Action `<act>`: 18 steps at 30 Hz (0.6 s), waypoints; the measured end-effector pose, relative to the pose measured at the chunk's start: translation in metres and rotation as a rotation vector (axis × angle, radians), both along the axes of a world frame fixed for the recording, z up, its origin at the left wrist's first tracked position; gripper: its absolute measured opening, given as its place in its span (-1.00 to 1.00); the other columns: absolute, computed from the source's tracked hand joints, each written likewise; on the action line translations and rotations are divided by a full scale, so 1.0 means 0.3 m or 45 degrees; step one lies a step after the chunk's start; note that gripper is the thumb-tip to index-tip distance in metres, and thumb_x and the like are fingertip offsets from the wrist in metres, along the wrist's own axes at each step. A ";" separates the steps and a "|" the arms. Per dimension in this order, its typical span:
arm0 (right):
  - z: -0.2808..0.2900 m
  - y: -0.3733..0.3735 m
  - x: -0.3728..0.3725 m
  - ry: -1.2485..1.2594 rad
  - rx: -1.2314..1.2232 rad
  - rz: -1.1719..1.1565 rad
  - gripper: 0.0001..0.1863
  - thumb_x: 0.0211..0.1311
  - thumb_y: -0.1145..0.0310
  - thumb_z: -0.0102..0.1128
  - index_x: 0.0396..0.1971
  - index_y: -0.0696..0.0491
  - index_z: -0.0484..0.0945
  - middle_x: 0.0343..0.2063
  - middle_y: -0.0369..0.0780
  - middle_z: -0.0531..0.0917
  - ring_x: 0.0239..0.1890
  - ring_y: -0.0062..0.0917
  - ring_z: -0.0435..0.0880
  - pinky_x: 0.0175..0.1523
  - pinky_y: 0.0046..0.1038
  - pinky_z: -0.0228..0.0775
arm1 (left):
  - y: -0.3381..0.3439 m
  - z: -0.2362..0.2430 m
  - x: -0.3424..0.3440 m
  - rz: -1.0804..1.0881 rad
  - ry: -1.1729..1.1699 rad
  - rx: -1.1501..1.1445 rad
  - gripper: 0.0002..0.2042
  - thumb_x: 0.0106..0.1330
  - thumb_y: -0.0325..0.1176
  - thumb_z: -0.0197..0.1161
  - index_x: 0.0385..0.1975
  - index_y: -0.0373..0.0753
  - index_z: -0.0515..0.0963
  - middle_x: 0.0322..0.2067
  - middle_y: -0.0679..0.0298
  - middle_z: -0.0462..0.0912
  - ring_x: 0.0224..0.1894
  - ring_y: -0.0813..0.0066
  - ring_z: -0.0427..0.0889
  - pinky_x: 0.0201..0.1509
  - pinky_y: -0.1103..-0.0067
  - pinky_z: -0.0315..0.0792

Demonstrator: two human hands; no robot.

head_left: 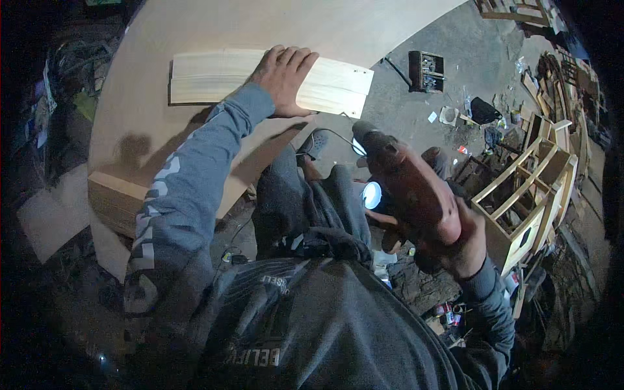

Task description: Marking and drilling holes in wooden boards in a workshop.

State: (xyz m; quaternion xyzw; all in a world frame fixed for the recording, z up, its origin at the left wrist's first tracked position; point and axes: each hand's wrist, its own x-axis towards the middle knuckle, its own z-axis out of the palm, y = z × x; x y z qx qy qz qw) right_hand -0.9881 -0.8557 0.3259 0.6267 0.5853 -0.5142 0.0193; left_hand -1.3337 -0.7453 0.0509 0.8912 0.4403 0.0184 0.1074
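Two pale wooden boards lie side by side on a large light panel, their right ends reaching past its edge. Small dark holes or screw heads dot the right end. My left hand grips the boards near their middle, fingers over the top and thumb at the near edge. My right hand is closed around the back of a worn reddish power drill. The drill points toward the boards' right end, with its tip apart from the wood. My right fingers are mostly hidden behind the tool.
The broad panel has a wooden side piece at lower left. An open dark box of small hardware stands on the floor. At right are a wooden frame and scrap wood. A bright round lamp glows beside a partly hidden person's hand.
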 end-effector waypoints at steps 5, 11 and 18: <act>-0.005 0.029 0.010 0.020 -0.238 -0.450 -0.18 -0.19 0.38 0.58 0.20 0.20 0.47 0.02 -0.09 0.70 0.07 -0.45 0.69 0.16 -0.40 0.51 | 0.002 0.002 0.006 0.027 0.013 -0.084 0.25 -0.19 0.51 0.39 0.42 -0.31 0.16 0.28 0.06 0.33 0.37 0.12 0.27 0.50 0.14 -0.02; -0.009 0.082 -0.002 0.015 -0.009 0.089 -0.27 -0.16 0.39 0.55 0.14 0.18 0.50 -0.09 -0.09 0.74 -0.04 -0.41 0.75 0.07 -0.39 0.56 | 0.012 0.023 0.007 0.008 0.016 -0.112 0.25 -0.19 0.49 0.41 0.42 -0.32 0.14 0.30 0.04 0.31 0.38 0.10 0.25 0.51 0.12 -0.04; -0.035 0.125 0.012 0.008 0.098 0.215 -0.29 -0.12 0.38 0.56 0.13 0.16 0.51 -0.11 -0.05 0.75 -0.08 -0.33 0.78 0.02 -0.34 0.61 | 0.014 0.015 0.006 0.017 -0.003 -0.102 0.22 -0.18 0.48 0.41 0.40 -0.32 0.18 0.30 0.04 0.29 0.37 0.09 0.26 0.49 0.11 -0.02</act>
